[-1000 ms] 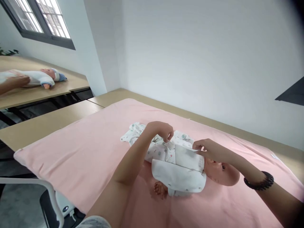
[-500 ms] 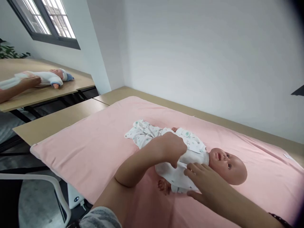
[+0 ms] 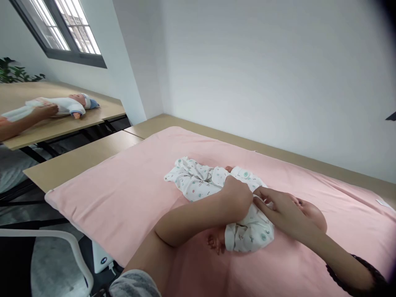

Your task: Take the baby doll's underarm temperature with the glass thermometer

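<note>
A: Where's the doll (image 3: 213, 178), and is there any writing to read?

B: It's on the pink blanket (image 3: 117, 194), in a white outfit (image 3: 252, 235) dotted with small coloured prints, too tiny to make out. The blanket's white tag (image 3: 383, 203), at the right end, is too small to read as well.

A: Which way does it point?

B: Head to the right and nearer us, legs to the left and farther off, so the long axis slants across the blanket. It's on its back, 1 forearm sticking out of the near cuff.

A: And the person's fingers?

B: The left hand (image 3: 236, 200) is curled over the chest, fingertips hidden, so I can't tell what they grip. The right hand (image 3: 280, 208) is just beside it near the neckline, thumb and forefinger close together at the cloth; whether they pinch it, I can't tell.

A: Farther out?

B: Well apart on the left, a 2nd doll (image 3: 63, 105) lies on another table (image 3: 111, 108), a co-worker's hand (image 3: 46, 111) on it.
</note>
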The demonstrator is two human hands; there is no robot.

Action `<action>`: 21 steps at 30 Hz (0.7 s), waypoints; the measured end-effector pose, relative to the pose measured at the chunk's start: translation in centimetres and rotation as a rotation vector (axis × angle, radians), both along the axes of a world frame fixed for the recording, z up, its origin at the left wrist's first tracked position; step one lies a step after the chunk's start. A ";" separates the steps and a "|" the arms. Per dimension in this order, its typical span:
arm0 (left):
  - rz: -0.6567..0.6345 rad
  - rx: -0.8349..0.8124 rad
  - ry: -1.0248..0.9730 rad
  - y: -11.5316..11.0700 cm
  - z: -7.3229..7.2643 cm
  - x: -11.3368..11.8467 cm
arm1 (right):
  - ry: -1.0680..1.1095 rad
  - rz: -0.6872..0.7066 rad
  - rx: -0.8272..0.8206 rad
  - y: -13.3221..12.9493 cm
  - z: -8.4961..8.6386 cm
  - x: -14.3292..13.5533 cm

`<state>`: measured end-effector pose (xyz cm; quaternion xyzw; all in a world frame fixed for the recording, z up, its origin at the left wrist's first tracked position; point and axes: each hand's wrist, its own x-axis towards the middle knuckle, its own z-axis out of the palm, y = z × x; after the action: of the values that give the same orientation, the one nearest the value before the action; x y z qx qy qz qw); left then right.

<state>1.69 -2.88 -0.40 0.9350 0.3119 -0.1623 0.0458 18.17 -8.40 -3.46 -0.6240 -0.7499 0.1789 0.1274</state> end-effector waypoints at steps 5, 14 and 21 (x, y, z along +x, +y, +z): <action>0.007 0.043 -0.026 1.3 0.4 -0.2 | -0.108 -0.019 0.043 -0.3 -0.5 -0.1; 0.100 0.135 0.028 3.0 1.4 -1.1 | -0.329 -0.150 -0.030 0.3 -0.3 3.9; 0.222 0.054 0.053 3.9 -0.1 0.5 | -0.259 -0.168 -0.011 1.0 -0.4 5.2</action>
<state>2.22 1.07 -0.53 0.8911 0.4187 -0.1722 0.0298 23.37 -7.45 -3.87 -0.7031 -0.7042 0.0897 0.0410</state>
